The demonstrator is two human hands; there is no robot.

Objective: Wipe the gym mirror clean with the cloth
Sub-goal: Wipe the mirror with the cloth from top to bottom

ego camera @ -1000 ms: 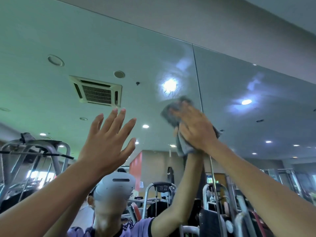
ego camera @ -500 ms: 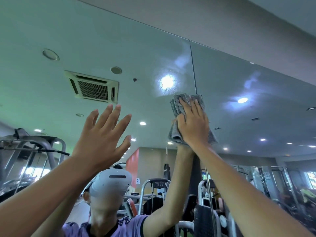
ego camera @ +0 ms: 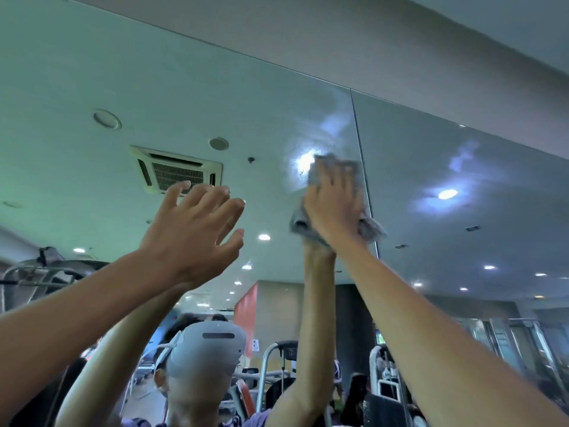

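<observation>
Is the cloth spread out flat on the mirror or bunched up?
Bunched up: the cloth sits crumpled under the right hand, with a rolled fold sticking out lower left.

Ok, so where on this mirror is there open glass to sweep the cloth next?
Free: the mirror panel right of the seam, up to its top edge, and the strip above the cloth under the right hand. Crowded: left of the cloth, where the open left hand is raised before the glass.
</observation>
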